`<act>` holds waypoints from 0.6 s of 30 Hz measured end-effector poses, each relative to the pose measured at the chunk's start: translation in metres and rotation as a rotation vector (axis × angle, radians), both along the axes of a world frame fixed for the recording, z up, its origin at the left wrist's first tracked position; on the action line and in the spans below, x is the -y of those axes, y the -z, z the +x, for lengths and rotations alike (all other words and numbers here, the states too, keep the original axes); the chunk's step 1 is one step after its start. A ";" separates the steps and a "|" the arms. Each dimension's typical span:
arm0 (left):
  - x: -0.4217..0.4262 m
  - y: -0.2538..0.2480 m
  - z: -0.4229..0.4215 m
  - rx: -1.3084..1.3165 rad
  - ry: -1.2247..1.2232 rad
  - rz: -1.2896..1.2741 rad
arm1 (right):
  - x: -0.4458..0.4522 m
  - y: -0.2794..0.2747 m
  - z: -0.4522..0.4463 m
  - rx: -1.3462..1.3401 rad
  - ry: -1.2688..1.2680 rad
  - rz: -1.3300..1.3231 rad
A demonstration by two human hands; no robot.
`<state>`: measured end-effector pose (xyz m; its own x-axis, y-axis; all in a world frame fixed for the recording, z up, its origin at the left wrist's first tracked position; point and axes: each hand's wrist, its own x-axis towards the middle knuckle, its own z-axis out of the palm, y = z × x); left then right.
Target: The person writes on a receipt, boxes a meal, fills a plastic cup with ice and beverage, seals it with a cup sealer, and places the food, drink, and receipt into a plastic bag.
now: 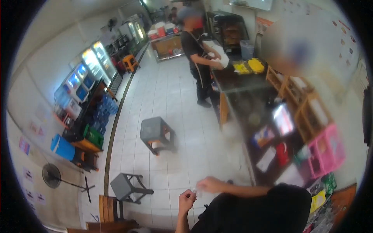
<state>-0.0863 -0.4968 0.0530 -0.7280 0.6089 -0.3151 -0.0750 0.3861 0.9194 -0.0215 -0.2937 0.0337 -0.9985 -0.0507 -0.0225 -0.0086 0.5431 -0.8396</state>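
My left hand (187, 200) is raised in front of my body, its fingers closed in a pinch. A small pale, see-through piece (195, 190) shows at its fingertips, too small to name. Just to the right, my right hand (209, 185) reaches in from the side, close to the pale piece. Motion blurs its fingers, so their grip is unclear. Both hands are over the white tiled floor, left of the dark counter (243, 153).
Two grey stools (156, 130) stand ahead on the floor. On the counter lie a red item (282, 153), a white sheet (266, 159) and a pink basket (327, 150). Another person (196, 58) works at its far end near yellow trays (255, 65). A fan (51, 175) stands left.
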 end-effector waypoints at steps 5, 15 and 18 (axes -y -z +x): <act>-0.144 -0.004 -0.002 -0.371 0.116 -0.125 | -0.121 0.004 0.044 -0.181 0.458 -0.050; -0.304 0.013 -0.003 0.901 0.534 -0.010 | -0.202 -0.021 0.114 -0.186 0.958 -0.051; -0.337 0.043 -0.016 0.930 0.686 0.020 | -0.211 -0.027 0.111 -0.110 0.868 -0.162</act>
<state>-0.1024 -0.1593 0.0097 0.2660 0.7975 -0.5416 -0.5068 0.5936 0.6252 0.0899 -0.0824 0.0609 -0.6823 0.7309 0.0172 0.2658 0.2699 -0.9255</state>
